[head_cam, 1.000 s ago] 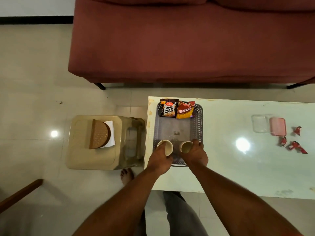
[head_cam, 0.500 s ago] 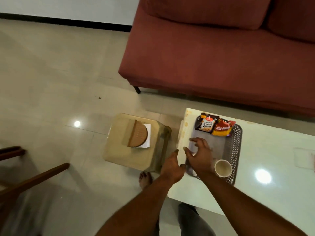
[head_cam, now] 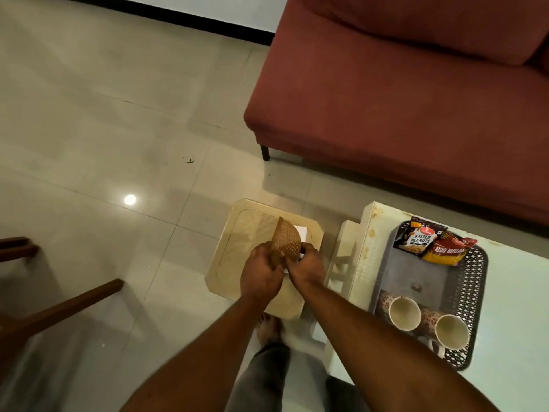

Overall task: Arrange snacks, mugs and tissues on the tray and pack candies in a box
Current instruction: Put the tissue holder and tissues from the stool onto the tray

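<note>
A brown semicircular tissue holder [head_cam: 285, 244] with white tissues [head_cam: 300, 231] stands on a beige plastic stool [head_cam: 237, 233]. My left hand [head_cam: 260, 276] grips its left side and my right hand [head_cam: 306, 267] grips its right side. On the white table, a grey perforated tray [head_cam: 472, 281] holds a salted peanuts packet [head_cam: 417, 237] and a yellow-red snack packet [head_cam: 448, 250] at its far end. Two cream mugs, one [head_cam: 404, 313] beside the other [head_cam: 451, 331], stand at its near end.
A dark red sofa [head_cam: 416, 99] stands behind the table [head_cam: 520, 337]. Brown wooden furniture parts [head_cam: 59, 310] jut in at the lower left over the tiled floor. My foot [head_cam: 267, 328] and trouser leg are below the stool.
Both hands let go of the mugs in the tray, swung left to the stool and closed on the tissue holder. My view turned left, so the candies and box left the frame.
</note>
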